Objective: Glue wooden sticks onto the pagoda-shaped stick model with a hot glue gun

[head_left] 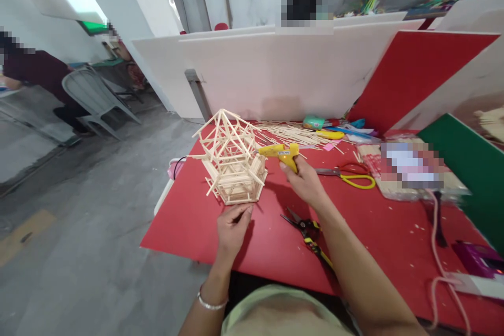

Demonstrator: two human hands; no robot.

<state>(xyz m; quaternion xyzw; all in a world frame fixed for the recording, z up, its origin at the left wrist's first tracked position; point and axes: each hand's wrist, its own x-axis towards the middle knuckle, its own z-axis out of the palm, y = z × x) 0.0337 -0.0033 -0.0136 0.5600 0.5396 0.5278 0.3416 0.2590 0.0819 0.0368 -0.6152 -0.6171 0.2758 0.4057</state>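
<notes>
A model house of thin wooden sticks [232,168], with a pointed open-frame roof and a many-sided base, stands on the red table [189,226]. My right hand [305,181] is wrapped round the handle of a yellow glue gun [281,152], its nozzle pointing left at the model's right side; I cannot tell if it touches. Just in front of the base, my left hand [234,223] has its fingers pinched together close to the lower edge. What the pinch holds, if anything, is too small to name. Black-and-yellow pliers-like cutters [309,233] lie beneath my right forearm.
Loose sticks [287,134] are spread behind the model. Scissors [354,175] with red and yellow handles lie to the right, near a plastic-wrapped pack [372,168]. A pink cord [435,236] hangs over the right side. White boards [275,73] stand behind; a person [39,79] sits at far left.
</notes>
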